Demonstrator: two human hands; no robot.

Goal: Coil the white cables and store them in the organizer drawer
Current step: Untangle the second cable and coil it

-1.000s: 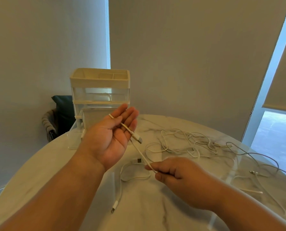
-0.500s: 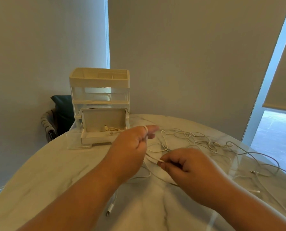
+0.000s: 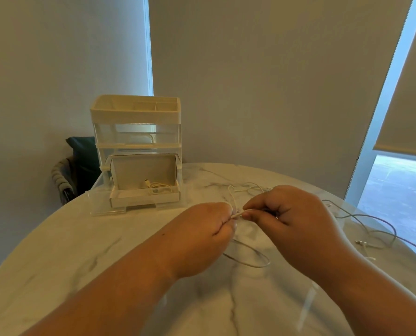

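Your left hand (image 3: 202, 236) and right hand (image 3: 287, 221) both pinch the white cable (image 3: 237, 214), its short span running crosswise between them; the open drawer (image 3: 144, 201) lies nearer your left

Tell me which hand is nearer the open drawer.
Left. The left hand is just front-right of the drawer; the right hand, sharing the cable, is farther right.
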